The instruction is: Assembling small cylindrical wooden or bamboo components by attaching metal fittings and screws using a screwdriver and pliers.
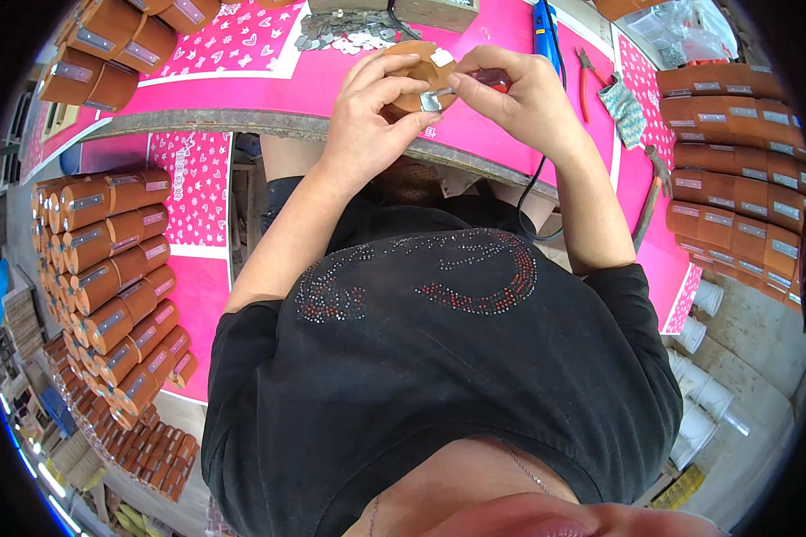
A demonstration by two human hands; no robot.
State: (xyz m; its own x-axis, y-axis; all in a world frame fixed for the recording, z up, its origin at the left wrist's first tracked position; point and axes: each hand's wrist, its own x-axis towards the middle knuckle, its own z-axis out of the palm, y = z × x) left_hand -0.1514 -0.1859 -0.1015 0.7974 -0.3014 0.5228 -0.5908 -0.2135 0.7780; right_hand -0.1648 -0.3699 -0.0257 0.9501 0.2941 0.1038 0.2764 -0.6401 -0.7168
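At the table's near edge, my left hand (367,116) has its fingers and thumb around a round brown piece (421,55). A shiny metal plate (431,101) sits on the piece's near side, and a white patch (441,58) shows near its far edge. My right hand (519,98) is closed on a screwdriver with a dark red handle (491,79). Its shaft points left and its tip is at the metal plate; whether it rests in a screw is too small to tell.
Loose flat metal plates (354,31) lie heaped beyond my hands. To the right are a blue corded tool (544,40), red-handled pliers (585,89), a knitted glove (623,112) and a hammer (655,179). Brown cylinders with metal plates are stacked at left (107,286) and right (734,170).
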